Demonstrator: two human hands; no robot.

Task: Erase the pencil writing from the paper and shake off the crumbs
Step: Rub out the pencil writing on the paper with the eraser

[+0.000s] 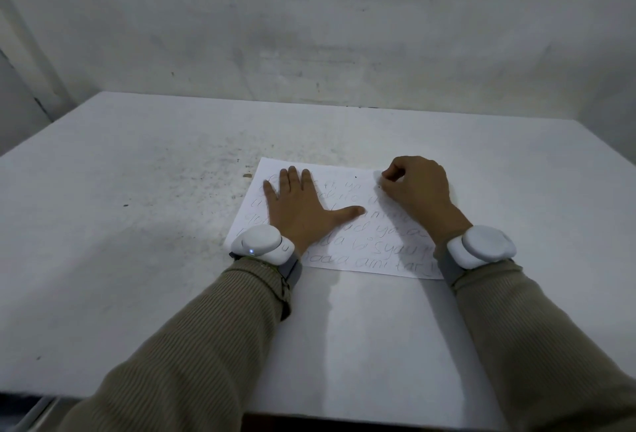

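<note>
Head view: paper (347, 249) with pencil writing (392, 252) lies flat near middle of tabletop (120, 225). Left hand (299, 211) spread wide, pressed flat on paper's left half. Right hand (418, 183) curled over paper's far right corner, fingertips pinching small pale bit (383, 174). Dark crumbs (247, 176) on tabletop, left of paper.

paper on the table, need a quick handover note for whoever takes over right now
Left hand: flat, fingers spread, pressing the paper down on its left half.
Right hand: fingers curled, pinching a small thing, likely the eraser, near the paper's far right corner.
Paper lies flat on the white table.
Done: top left lines look faint.
To do: lower lines of pencil writing are readable; erase them, then shake the paper clean.
</note>
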